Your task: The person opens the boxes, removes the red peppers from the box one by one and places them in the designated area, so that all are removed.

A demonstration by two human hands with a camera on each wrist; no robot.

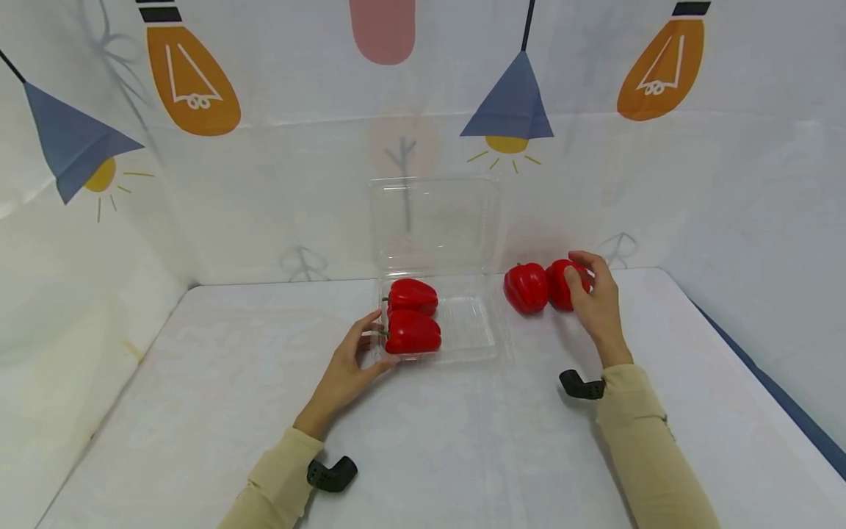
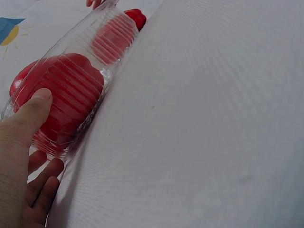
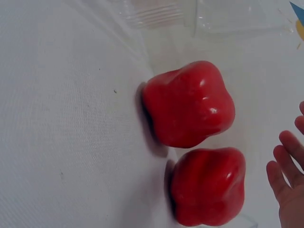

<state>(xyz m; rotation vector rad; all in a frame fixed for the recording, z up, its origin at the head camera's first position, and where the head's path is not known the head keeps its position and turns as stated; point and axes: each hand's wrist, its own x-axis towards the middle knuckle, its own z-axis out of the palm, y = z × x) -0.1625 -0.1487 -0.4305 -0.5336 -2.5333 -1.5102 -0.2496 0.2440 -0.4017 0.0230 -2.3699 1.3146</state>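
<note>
A clear plastic clamshell box [image 1: 465,323] stands with its lid [image 1: 436,220] raised against the back wall. Two red bell peppers [image 1: 413,332] lie along its left side, stems leftward. My left hand [image 1: 346,364] holds the box's front left corner; in the left wrist view its thumb [image 2: 35,111] presses the ribbed wall. Right of the box, two more red bell peppers [image 1: 526,288] sit side by side on the table. My right hand [image 1: 598,305] is at the farther one [image 3: 209,187]. In the right wrist view its fingers are extended, with a gap to that pepper.
The white-covered table [image 1: 449,448] meets a printed cloth wall [image 1: 297,184] right behind the box and peppers. Cloth also hangs at both sides. Each wrist carries a black camera mount [image 1: 332,474].
</note>
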